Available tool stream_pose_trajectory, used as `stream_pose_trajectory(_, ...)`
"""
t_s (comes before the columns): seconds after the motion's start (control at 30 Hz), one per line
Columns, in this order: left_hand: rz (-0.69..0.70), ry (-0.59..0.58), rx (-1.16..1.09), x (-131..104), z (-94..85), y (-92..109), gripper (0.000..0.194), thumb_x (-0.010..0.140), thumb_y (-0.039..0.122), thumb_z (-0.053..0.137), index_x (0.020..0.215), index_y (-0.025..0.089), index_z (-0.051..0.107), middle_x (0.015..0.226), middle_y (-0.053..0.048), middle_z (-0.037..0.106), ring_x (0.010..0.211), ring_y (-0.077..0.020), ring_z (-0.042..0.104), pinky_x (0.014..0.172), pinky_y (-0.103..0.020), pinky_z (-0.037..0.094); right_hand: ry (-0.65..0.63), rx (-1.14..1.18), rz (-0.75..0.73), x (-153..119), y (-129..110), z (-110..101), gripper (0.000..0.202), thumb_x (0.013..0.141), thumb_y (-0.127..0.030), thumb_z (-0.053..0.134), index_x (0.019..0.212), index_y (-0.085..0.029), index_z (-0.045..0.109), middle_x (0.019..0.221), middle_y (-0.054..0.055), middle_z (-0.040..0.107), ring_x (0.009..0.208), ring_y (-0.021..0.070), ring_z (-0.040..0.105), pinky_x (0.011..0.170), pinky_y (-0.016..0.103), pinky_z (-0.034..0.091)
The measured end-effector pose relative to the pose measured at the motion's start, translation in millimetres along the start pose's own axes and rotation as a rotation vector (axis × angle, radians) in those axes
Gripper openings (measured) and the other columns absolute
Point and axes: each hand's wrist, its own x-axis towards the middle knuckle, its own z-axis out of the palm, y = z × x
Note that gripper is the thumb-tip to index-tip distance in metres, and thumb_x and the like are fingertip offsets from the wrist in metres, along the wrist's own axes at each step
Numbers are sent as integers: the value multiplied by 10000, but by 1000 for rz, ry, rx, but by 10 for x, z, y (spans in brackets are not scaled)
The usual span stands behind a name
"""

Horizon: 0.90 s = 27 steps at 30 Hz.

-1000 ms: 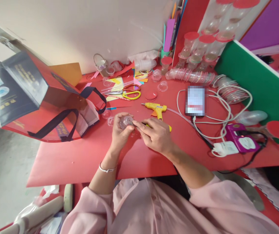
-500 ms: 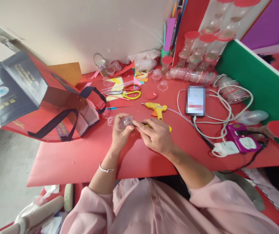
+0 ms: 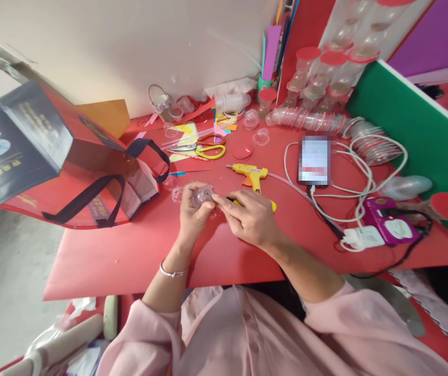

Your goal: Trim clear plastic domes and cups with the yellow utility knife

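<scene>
Here's the left hand [image 3: 192, 211], curled snugly about a small clear plastic cup [image 3: 201, 197], thumb along its near side, low over the front of the red table [image 3: 122, 266]. In comes the right hand [image 3: 253, 216] from the other side, fingers bunched round a slim yellow tool [image 3: 237, 202], most of it covered by the hand, fingertips right at the cup's edge! Whether the tool's tip touches the plastic, nobody can tell from here.

Just beyond the right hand lies the yellow glue gun [image 3: 252, 173], nozzle pointing left; behind it, the scissors [image 3: 208, 148] rest on paper scraps. Over to the right, a phone [image 3: 313, 159] sits among white cables, near a purple power block [image 3: 392, 227]. A big red-and-navy bag [image 3: 70, 172] fills the left, and nested clear cups [image 3: 308, 120] line the back.
</scene>
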Motion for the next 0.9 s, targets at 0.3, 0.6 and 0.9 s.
stream_pose_trajectory(0.3, 53, 60, 90, -11, -31, -34, 483, 756, 483, 847, 1103, 240, 616, 1050, -45, 633, 772, -120, 632, 555, -181, 524, 14, -27, 13, -14, -27, 32, 398, 959, -206, 596, 1340, -283, 684, 925, 38, 702, 834, 170, 602, 797, 312, 465)
stream_pose_trajectory(0.6, -4, -5, -33, -5, 15, 2, 468, 776, 487, 829, 1090, 227, 599, 1058, -55, 627, 667, -102, 612, 499, -204, 522, -17, 14, 0, -1, 8, 2, 394, 970, -214, 577, 1338, -311, 682, 955, 38, 707, 863, 170, 609, 823, 319, 472)
stream_pose_trajectory(0.9, -15, 38, 16, -20, -11, -29, 475, 763, 481, 842, 1088, 231, 601, 1045, -40, 627, 635, -83, 591, 485, -188, 506, 1, -26, 14, -19, -17, 18, 389, 971, -214, 573, 1336, -287, 686, 937, 45, 702, 849, 172, 608, 803, 312, 466)
